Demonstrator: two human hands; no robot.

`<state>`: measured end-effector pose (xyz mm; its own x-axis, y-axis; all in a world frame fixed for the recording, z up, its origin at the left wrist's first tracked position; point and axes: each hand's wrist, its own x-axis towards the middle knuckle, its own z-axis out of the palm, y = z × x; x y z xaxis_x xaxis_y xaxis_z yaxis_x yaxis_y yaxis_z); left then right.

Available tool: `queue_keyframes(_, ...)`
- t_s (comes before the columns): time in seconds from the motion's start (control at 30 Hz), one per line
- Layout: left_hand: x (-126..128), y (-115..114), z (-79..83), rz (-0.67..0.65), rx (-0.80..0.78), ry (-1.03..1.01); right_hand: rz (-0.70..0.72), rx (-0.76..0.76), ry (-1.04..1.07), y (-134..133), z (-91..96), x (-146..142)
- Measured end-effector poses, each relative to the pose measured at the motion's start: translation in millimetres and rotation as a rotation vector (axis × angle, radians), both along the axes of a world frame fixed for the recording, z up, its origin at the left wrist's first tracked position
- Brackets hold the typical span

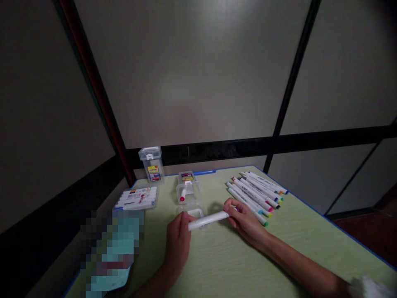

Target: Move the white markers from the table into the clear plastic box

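Note:
A white marker (208,219) is held level above the table between both hands. My left hand (179,236) is closed on its left end. At the other end, the fingers of my right hand (243,218) pinch the marker, hiding most of its tip. Behind the marker a clear plastic box (194,193) lies on its side, its lid open toward me. Inside that box sits a marker with a red end (183,193). Several white markers with coloured ends (252,193) lie side by side to the right, beyond my right hand.
An upright clear box (154,167) with a lid stands at the back left of the pale green table (223,265). In front of it lies a flat pack of markers (136,198). A blurred-out turquoise item (119,244) is at the left edge. Panelled wall (198,82) rises behind.

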<state>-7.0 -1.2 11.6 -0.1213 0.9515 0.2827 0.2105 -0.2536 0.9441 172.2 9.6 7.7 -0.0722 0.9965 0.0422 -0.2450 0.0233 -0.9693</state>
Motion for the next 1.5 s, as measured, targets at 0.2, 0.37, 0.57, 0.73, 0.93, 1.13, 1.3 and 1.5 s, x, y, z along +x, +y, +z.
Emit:
queue_keyframes(0.2, -0.3, 0.2, 3.4, 0.017, -0.016, -0.030, 0.023, 0.048, 0.040, 2.5, -0.2, 2.8)
queue_keyframes(0.37, 0.7, 0.6, 3.8, -0.008, -0.034, -0.071, 0.061, 0.045, 0.069, 2.4, 0.3, 4.5)
queue_keyframes(0.57, 2.5, -0.7, 3.1, 0.002, -0.081, -0.104, 0.083, 0.026, 0.126, 3.2, -3.5, 5.1)
queue_keyframes(0.73, 2.1, -0.1, 1.6, -0.005, -0.069, -0.088, 0.092, 0.021, 0.148, 4.9, -4.7, 5.2)
queue_keyframes(0.93, 1.9, 0.8, -0.8, -0.024, -0.053, -0.053, 0.076, 0.012, 0.147, 3.6, -1.9, 4.8)
queue_keyframes(1.13, -0.1, 0.4, -1.1, -0.043, -0.009, 0.015, 0.088, 0.009, 0.134, 4.7, -4.1, 4.5)
queue_keyframes(1.3, -1.2, 0.8, -3.0, -0.048, 0.013, 0.017, 0.100, 0.004, 0.146, 5.5, -3.3, 3.5)
queue_keyframes(1.5, -0.8, 1.1, -5.4, -0.045, 0.015, 0.006, 0.105, -0.002, 0.141, 4.7, -0.6, 2.8)
